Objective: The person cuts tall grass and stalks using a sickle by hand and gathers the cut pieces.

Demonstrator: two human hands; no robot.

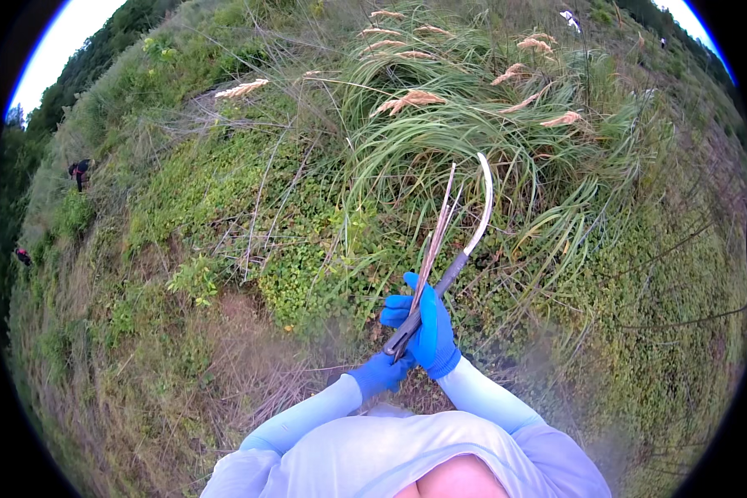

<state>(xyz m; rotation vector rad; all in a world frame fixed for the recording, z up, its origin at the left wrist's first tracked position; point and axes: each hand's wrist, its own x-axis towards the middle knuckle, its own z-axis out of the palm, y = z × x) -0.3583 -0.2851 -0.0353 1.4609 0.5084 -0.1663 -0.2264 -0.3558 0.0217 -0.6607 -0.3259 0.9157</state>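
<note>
My right hand (434, 330), in a blue work glove, is around the dark handle of a sickle (453, 274). Its pale curved blade rises up and away in front of me. A thin bundle of dry stalks (437, 239) crosses the handle at the same hand and stands almost upright, left of the blade. Below, my left hand (380, 375), also gloved in blue, is against the butt of the handle and the lower ends of the stalks. Its fingers are mostly hidden, so its grip is unclear.
A large clump of long grass (448, 134) with tan seed heads (414, 99) grows ahead. Low leafy ground cover (299, 274) and bare dry stems (261, 199) spread over the slope. Far left, a person (79, 173) is among the bushes.
</note>
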